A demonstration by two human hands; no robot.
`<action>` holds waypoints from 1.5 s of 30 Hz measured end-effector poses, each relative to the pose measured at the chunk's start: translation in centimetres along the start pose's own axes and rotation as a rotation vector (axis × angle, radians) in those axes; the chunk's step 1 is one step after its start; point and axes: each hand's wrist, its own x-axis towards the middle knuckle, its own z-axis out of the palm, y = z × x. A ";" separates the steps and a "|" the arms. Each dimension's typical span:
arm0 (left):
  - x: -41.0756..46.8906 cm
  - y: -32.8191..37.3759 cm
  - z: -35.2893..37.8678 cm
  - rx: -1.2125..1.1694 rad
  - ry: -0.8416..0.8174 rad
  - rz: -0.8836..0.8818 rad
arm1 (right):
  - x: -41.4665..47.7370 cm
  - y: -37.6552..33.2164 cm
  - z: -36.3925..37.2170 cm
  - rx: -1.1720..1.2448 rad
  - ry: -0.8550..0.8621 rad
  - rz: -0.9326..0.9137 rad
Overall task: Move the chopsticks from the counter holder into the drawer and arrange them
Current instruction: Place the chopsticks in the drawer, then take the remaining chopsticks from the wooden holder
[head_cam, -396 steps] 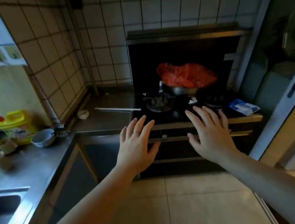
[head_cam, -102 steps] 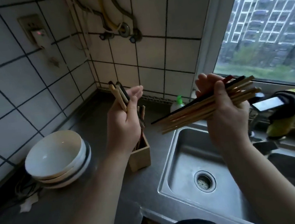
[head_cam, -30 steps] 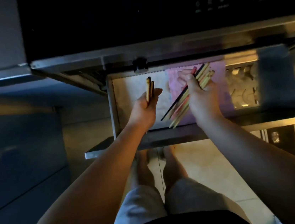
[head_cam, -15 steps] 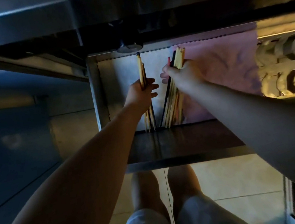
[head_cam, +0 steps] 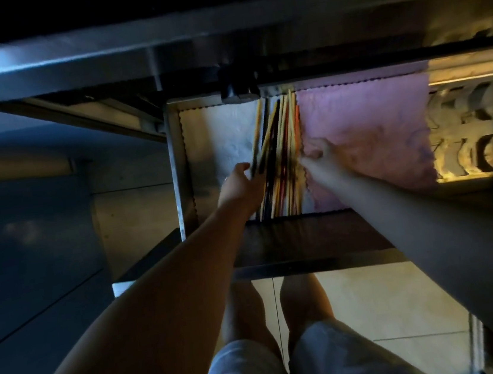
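In the drawer, chopsticks now lie released (both bundles merged)

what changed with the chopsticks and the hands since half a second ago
The two bundles that were held apart are now laid together as one spread of chopsticks on the drawer floor, along the seam between the white liner and the pink liner. The right hand has let go and rests beside them; the left hand touches their left edge, grip unclear. The drawer stayed open, liners unmoved.
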 end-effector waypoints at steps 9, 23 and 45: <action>-12.0 1.0 -3.9 0.361 0.115 0.145 | -12.3 -3.1 -4.2 -0.330 -0.070 -0.277; -28.6 -0.5 -11.7 0.298 0.496 0.256 | -27.4 -9.7 -7.7 -0.957 0.089 -0.797; -50.3 -33.8 -19.3 0.094 0.967 -0.213 | -51.6 -11.1 24.5 -1.206 -0.122 -1.395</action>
